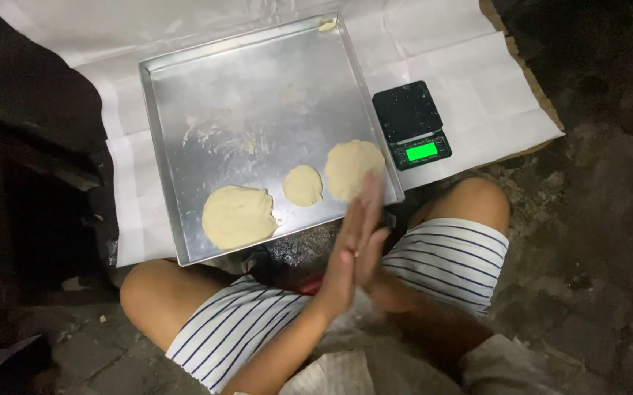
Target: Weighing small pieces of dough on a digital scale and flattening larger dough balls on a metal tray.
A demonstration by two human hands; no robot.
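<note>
Left hand [349,252] pressed palm to palm against right hand [375,256], which it largely hides; whether anything lies between the palms cannot be told. Just beyond, three flat dough discs [237,216] on a metal tray [258,80]; scale [411,124] beside it.

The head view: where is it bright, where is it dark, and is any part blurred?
Head view: the metal tray and white paper are brightly lit, with soft glare on the tray; the scale's green screen glows; the left edge and the floor at right are dark; the pressed-together hands look slightly motion-blurred.
</note>
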